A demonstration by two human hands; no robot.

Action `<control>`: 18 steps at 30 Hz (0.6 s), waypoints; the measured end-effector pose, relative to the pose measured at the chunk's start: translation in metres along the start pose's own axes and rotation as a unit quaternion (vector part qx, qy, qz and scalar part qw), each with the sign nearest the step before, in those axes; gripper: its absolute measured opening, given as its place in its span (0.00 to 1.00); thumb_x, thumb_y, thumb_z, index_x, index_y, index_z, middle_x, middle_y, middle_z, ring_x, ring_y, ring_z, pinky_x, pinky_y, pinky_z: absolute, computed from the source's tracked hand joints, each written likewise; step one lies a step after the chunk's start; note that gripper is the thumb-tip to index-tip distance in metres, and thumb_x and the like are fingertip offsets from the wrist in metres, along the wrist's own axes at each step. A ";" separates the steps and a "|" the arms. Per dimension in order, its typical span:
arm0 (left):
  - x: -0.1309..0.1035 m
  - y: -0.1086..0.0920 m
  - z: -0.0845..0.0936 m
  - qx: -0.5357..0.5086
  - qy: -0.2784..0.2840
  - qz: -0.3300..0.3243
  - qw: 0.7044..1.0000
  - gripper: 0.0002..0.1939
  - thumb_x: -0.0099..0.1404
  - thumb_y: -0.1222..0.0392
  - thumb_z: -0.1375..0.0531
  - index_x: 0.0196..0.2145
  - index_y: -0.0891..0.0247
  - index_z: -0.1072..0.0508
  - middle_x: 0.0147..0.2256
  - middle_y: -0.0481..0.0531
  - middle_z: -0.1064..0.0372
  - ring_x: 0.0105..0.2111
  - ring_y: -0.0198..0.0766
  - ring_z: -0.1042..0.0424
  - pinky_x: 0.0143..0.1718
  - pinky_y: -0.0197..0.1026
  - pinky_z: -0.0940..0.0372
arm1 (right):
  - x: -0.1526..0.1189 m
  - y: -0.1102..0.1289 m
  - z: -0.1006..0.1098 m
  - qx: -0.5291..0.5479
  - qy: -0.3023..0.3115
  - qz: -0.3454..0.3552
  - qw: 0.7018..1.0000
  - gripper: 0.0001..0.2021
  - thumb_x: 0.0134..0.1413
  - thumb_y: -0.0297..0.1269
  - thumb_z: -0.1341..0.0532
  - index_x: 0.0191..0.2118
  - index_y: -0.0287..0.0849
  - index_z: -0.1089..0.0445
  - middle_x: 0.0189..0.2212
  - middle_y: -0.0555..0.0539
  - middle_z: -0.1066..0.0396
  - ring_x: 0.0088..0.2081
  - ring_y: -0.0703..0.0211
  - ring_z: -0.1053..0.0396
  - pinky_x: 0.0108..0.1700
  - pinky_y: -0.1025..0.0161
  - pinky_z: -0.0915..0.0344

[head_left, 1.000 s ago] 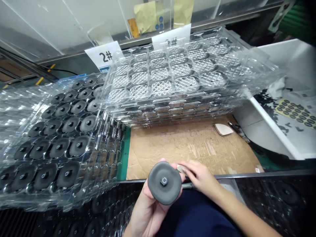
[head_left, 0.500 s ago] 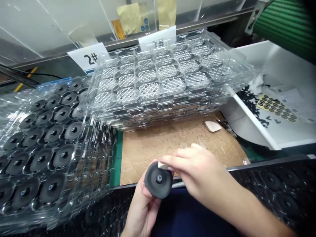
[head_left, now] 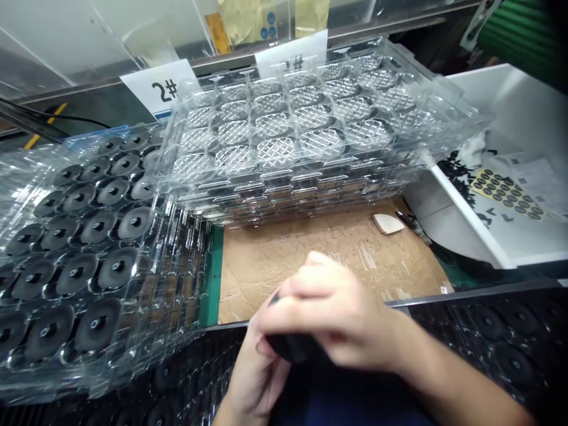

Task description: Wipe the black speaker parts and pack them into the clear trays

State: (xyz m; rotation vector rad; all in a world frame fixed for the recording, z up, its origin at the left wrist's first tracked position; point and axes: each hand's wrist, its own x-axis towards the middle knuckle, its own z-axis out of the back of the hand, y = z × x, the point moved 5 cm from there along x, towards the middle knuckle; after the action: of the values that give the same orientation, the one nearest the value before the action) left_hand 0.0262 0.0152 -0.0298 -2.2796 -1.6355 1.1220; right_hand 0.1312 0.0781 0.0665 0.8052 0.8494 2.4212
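Above the near edge of the cardboard, my left hand (head_left: 260, 370) is wrapped round a black round part (head_left: 290, 348), held from below and at the side. My right hand (head_left: 326, 310) lies across the top of this part, its fingers curled and slightly blurred. The small off-white pad that showed under its index finger half a second ago is hidden by the fingers now. Most of the black part's face, with its central nut, is covered too. Another off-white pad (head_left: 387, 223) lies on the cardboard (head_left: 306, 254) at the right.
Clear plastic trays (head_left: 284, 171) are stacked behind the cardboard. To the left, a tray (head_left: 146, 278) holds several similar black parts. A white bin (head_left: 470, 219) at right contains black scraps and a sticker sheet (head_left: 508, 192). A dark pen-like tool (head_left: 412, 225) lies beside the pad.
My right hand has moved left over the black part and now covers its face and the pad. The part has tilted, and the whole view has shifted slightly.
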 end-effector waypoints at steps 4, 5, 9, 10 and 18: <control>-0.002 -0.015 0.008 -0.011 -0.030 -0.032 0.999 0.25 0.50 0.55 0.35 0.48 0.52 0.30 0.43 0.50 0.27 0.41 0.41 0.27 0.43 0.38 0.33 | -0.029 -0.043 -0.003 -0.044 -0.026 -0.164 0.985 0.14 0.58 0.27 0.48 0.46 0.47 0.32 0.34 0.50 0.28 0.35 0.63 0.34 0.37 0.62 0.45; -0.003 -0.018 0.009 -0.015 -0.036 -0.036 0.999 0.25 0.49 0.52 0.35 0.46 0.52 0.29 0.44 0.50 0.27 0.42 0.43 0.28 0.45 0.39 0.33 | -0.040 -0.054 -0.010 -0.029 -0.033 -0.197 0.979 0.13 0.59 0.29 0.47 0.47 0.48 0.32 0.35 0.50 0.28 0.35 0.63 0.33 0.37 0.63 0.43; -0.001 -0.024 0.005 -0.014 -0.043 -0.031 0.999 0.27 0.44 0.49 0.34 0.44 0.54 0.27 0.45 0.50 0.28 0.47 0.47 0.30 0.49 0.41 0.36 | -0.083 -0.085 -0.058 0.034 -0.029 -0.293 0.955 0.11 0.58 0.33 0.45 0.43 0.48 0.28 0.33 0.50 0.26 0.34 0.61 0.30 0.36 0.63 0.37; 0.000 -0.023 0.004 -0.013 -0.041 -0.028 0.999 0.27 0.44 0.50 0.34 0.44 0.55 0.28 0.46 0.51 0.28 0.47 0.48 0.31 0.49 0.41 0.36 | -0.088 -0.089 -0.065 0.032 -0.029 -0.303 0.952 0.10 0.57 0.33 0.45 0.41 0.47 0.27 0.31 0.49 0.26 0.33 0.60 0.30 0.35 0.63 0.36; 0.005 -0.015 -0.001 0.010 -0.033 -0.058 0.998 0.24 0.53 0.55 0.37 0.49 0.53 0.32 0.49 0.52 0.31 0.50 0.45 0.33 0.50 0.42 0.37 | -0.027 -0.025 -0.005 0.056 -0.196 -0.250 0.946 0.12 0.59 0.33 0.46 0.48 0.45 0.34 0.41 0.49 0.29 0.39 0.62 0.32 0.41 0.65 0.35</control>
State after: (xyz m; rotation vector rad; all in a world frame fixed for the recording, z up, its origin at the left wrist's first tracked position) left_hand 0.0159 0.0259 -0.0235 -2.1274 -1.7470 1.1925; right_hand 0.1529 0.0783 0.0370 0.9383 0.9031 1.7106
